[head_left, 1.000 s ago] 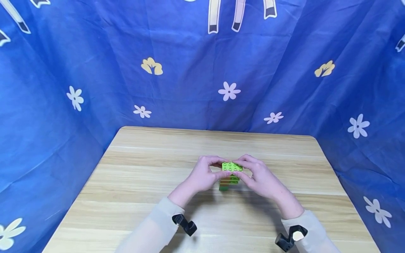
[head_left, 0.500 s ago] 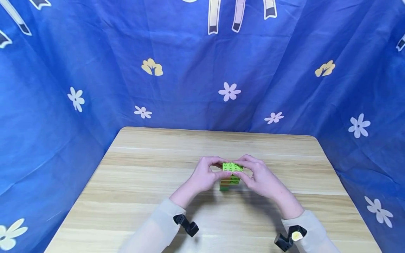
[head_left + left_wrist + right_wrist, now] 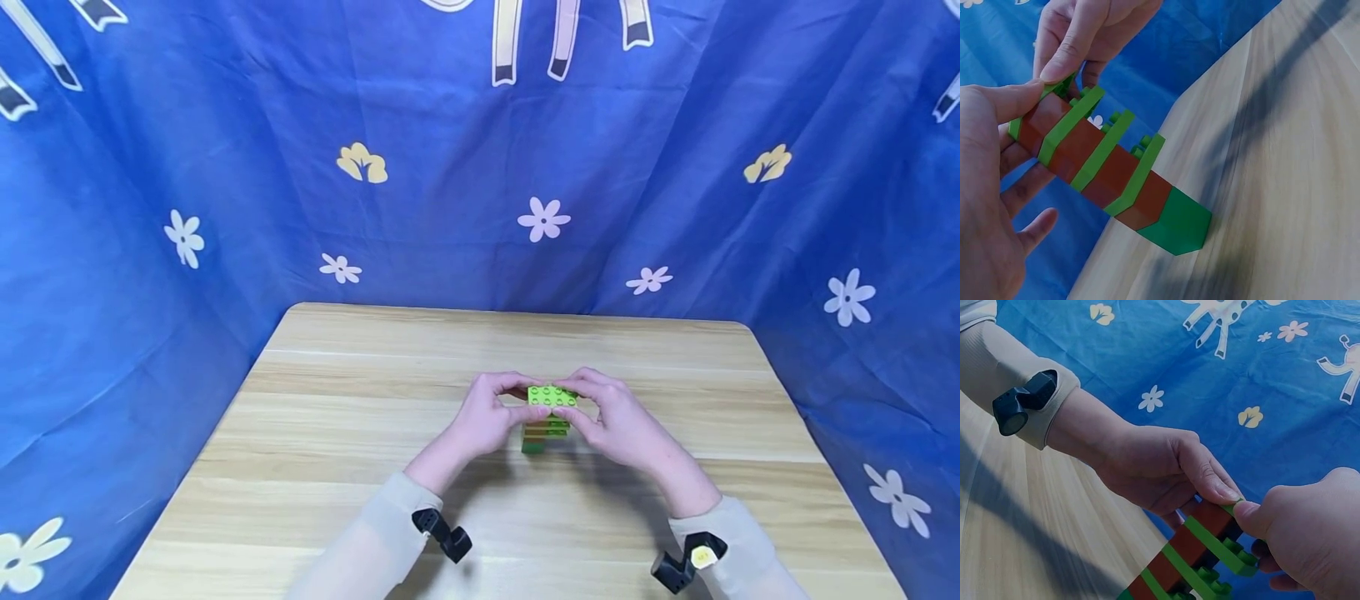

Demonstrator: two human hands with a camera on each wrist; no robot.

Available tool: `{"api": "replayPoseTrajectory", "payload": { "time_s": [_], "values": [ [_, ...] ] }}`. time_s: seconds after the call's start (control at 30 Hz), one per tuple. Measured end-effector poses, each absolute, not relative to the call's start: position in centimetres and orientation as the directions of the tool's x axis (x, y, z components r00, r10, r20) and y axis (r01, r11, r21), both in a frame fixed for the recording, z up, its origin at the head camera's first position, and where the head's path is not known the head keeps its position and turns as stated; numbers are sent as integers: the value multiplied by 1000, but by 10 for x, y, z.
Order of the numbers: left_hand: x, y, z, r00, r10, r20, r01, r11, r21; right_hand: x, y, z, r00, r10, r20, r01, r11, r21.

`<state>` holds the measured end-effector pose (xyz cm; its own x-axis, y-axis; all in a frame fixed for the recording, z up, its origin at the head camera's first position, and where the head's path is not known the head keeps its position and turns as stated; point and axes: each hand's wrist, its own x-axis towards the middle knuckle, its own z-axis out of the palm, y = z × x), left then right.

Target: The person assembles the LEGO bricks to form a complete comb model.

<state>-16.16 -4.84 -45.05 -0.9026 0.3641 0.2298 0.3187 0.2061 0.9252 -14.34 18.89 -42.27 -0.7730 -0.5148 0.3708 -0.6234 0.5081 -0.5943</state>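
A slim tower of toy building bricks [image 3: 1113,165] stands between my hands. Brown bricks alternate in it with light green plates whose studded ends jut out to one side, above a dark green bottom brick [image 3: 1179,222]. On top lies a light green studded plate [image 3: 552,396]. My left hand [image 3: 483,417] pinches this plate from the left, thumb at the near edge and fingers behind. From the right, my right hand [image 3: 618,421] pinches it the same way. Both thumb tips nearly meet at the near edge. The fingertips at the back are partly hidden.
The wooden table [image 3: 360,375] reaches out around the tower on all sides. A blue printed curtain [image 3: 450,217] rises behind and at both sides of it. Black wrist cameras [image 3: 442,533] sit on both light sleeves.
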Motion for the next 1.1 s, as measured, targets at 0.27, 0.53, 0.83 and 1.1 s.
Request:
{"api": "replayPoseTrajectory", "payload": {
  "time_s": [0.27,0.53,0.83,1.1],
  "values": [
    [-161,-49,-452,-898,373,233,329,218,919,-143,190,-425,-772,-514,373,-626,513,-587],
    [-162,-52,-452,-868,410,281,420,303,856,-143,191,-426,-770,-517,373,-628,512,-586],
    [-164,-52,-448,-856,431,284,450,354,820,-146,192,-429,-759,-512,402,-647,520,-559],
    [-168,-53,-454,-833,443,331,506,368,780,-151,191,-439,-757,-492,430,-650,509,-564]
  ]
}}
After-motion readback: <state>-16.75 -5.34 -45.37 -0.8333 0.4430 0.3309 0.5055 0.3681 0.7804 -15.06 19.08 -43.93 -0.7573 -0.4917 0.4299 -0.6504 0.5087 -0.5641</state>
